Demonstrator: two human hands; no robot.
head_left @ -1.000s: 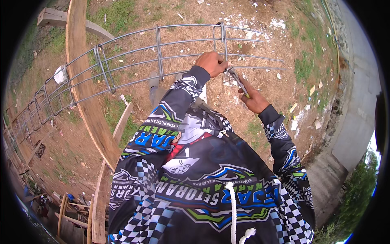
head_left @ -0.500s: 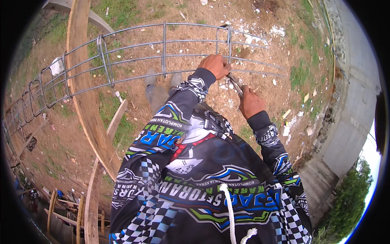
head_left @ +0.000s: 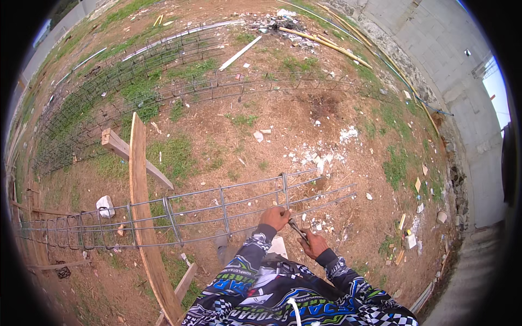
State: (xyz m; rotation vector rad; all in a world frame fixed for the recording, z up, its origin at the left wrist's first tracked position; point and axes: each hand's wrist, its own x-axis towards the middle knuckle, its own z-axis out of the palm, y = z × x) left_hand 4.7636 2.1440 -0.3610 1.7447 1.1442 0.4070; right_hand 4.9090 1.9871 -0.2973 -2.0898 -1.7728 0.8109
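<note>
Rebar cage [head_left: 217,209] — left hand [head_left: 274,217] gripping it, right hand [head_left: 312,244] around pliers [head_left: 297,229].

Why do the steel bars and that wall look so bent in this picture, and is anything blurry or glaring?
Head view: the fisheye lens bows the rebar cage, the plank and the block wall toward the dark round rim. Light is soft and flat, with no hard shadows; only the sky patch at the right edge is washed out. Left hand and right hand with the pliers look sharp.
</note>
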